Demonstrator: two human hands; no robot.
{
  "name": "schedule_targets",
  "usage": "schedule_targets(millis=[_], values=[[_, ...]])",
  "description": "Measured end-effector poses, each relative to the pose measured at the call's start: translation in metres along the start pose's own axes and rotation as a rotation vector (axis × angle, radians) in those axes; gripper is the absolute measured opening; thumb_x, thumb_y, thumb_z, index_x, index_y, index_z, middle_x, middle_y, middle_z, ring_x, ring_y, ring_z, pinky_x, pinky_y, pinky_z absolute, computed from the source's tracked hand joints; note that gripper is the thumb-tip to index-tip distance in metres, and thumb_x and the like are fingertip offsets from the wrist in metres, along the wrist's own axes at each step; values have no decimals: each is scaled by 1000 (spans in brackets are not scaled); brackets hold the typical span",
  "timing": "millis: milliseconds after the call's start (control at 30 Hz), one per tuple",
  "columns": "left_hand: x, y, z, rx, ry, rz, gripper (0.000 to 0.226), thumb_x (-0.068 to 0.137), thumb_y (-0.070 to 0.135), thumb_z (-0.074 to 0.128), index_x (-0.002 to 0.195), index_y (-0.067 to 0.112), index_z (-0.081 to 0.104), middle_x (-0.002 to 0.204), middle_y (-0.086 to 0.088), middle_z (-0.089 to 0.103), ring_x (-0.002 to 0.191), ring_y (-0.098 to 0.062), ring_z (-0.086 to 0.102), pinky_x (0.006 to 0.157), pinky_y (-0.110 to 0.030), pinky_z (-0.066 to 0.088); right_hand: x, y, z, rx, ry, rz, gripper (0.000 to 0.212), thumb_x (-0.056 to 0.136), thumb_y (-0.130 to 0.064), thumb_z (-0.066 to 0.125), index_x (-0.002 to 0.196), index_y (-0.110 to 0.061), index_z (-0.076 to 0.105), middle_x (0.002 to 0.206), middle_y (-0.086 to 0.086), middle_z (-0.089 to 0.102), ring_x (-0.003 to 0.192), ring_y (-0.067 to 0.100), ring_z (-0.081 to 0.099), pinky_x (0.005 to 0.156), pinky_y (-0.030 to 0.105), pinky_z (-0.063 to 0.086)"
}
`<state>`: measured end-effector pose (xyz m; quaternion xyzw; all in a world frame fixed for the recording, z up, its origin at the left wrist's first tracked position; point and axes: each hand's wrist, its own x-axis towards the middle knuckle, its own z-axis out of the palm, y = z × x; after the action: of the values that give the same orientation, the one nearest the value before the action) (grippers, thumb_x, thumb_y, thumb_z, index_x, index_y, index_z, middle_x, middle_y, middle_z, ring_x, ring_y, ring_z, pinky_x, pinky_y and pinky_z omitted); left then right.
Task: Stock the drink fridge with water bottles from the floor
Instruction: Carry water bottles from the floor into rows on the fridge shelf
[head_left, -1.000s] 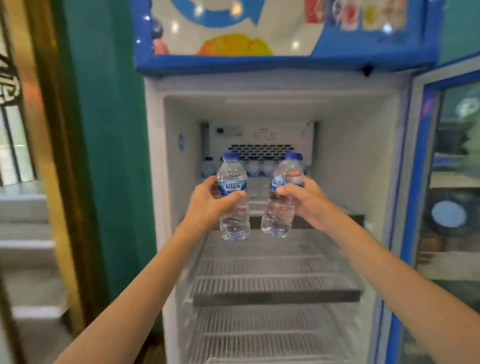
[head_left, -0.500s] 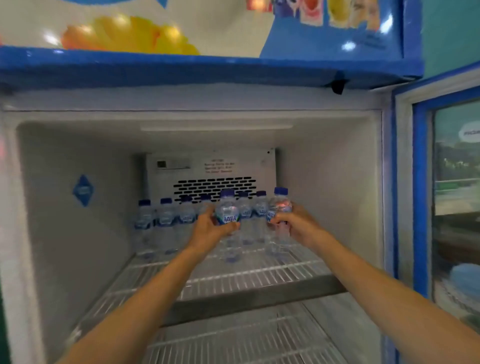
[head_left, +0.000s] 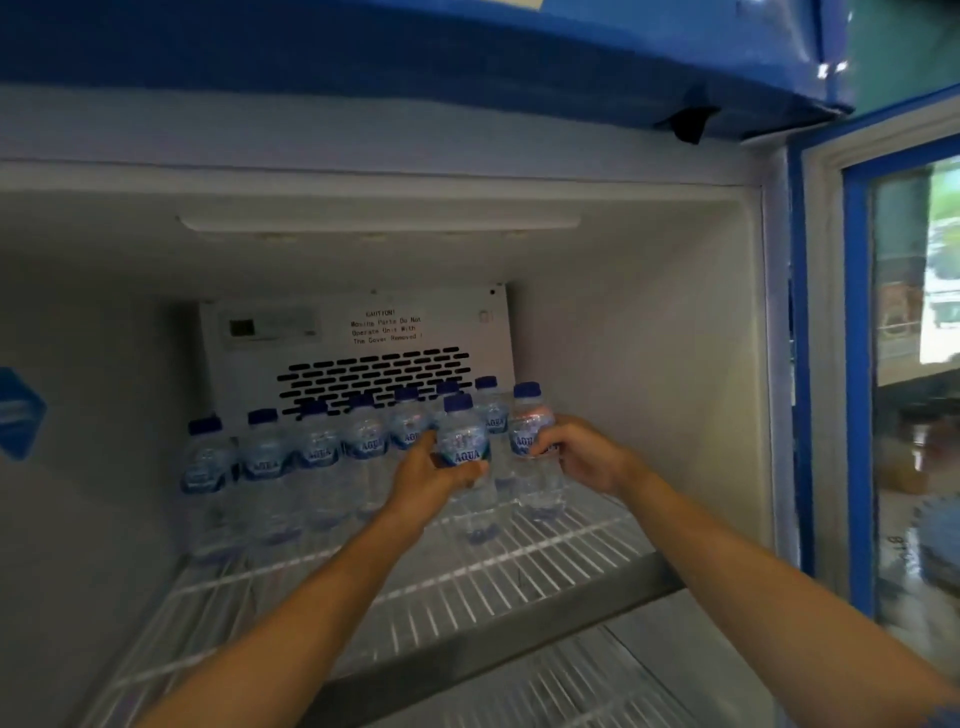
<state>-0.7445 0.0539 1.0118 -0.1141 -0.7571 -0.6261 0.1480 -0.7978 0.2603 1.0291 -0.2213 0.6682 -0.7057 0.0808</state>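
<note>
The drink fridge (head_left: 649, 338) stands open, and both arms of the person reach deep into its upper compartment. The left hand (head_left: 428, 480) grasps the left Aqua bottle (head_left: 464, 447), with the thumb across the front just under the label. The right hand (head_left: 587, 460) grasps the right Aqua bottle (head_left: 527, 434) from its right side, the fingers curled around the label. Both bottles are upright, with blue caps, and they are just beside each other over the far right part of the top wire shelf (head_left: 519, 571). Their bases are low at the wires, but I cannot tell whether they already touch the shelf.

Behind them and to the left there is a row of Aqua bottles (head_left: 317, 457). It runs along the far wall, starting near the left wall and going toward the right. The two held bottles are in front of the right end of this row and hide a part of it.

Behind the row is a white fan cover (head_left: 363, 332) with dark slots and a caution notice. A long lamp (head_left: 379, 223) sits in the ceiling, and a blue diamond sticker (head_left: 21, 413) is on the left wall. Below the top shelf a lower shelf (head_left: 597, 680) shows. At the right the glass door (head_left: 854, 415) with its blue frame is swung open. Above everything hangs the blue header (head_left: 415, 52).
</note>
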Motion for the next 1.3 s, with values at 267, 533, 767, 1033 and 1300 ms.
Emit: schedule_targets(millis=[267, 533, 767, 1033, 1300], values=[[-8, -12, 19, 143, 24, 32, 82, 70, 8, 82, 136, 13, 34, 121, -2, 57, 106, -17, 55, 89, -28, 44, -21, 17, 20, -416, 354, -13, 69, 70, -10, 84, 117, -14, 33, 119, 3, 56, 93, 9, 56, 70, 17, 47], [-5, -17, 20, 251, 69, 7, 76, 66, 8, 85, 128, 0, 42, 125, -15, 59, 112, -28, 58, 89, -28, 45, 5, 12, 18, -458, 566, 21, 72, 64, 3, 84, 124, -4, 45, 123, 13, 59, 110, 27, 57, 78, 28, 47], [-4, -19, 21, 256, 20, 37, 75, 67, 12, 86, 127, 3, 41, 119, -10, 60, 103, -20, 58, 84, -24, 45, 30, 9, 11, -493, 538, 69, 59, 64, 1, 83, 115, -6, 55, 119, 13, 63, 104, 29, 60, 81, 35, 51], [-2, -24, 21, 242, 15, 43, 72, 67, 12, 85, 125, 4, 43, 117, -8, 62, 102, -20, 60, 83, -23, 44, 49, 17, 6, -454, 495, 62, 38, 63, 2, 82, 88, -15, 60, 101, 3, 66, 98, 25, 63, 88, 42, 54], [3, -28, 20, 257, 31, 51, 73, 65, 12, 86, 125, 5, 44, 117, -9, 63, 105, -23, 61, 88, -28, 47, 53, 17, 0, -431, 395, 67, 44, 68, 5, 73, 108, -11, 67, 108, 8, 70, 101, 26, 64, 81, 41, 56]])
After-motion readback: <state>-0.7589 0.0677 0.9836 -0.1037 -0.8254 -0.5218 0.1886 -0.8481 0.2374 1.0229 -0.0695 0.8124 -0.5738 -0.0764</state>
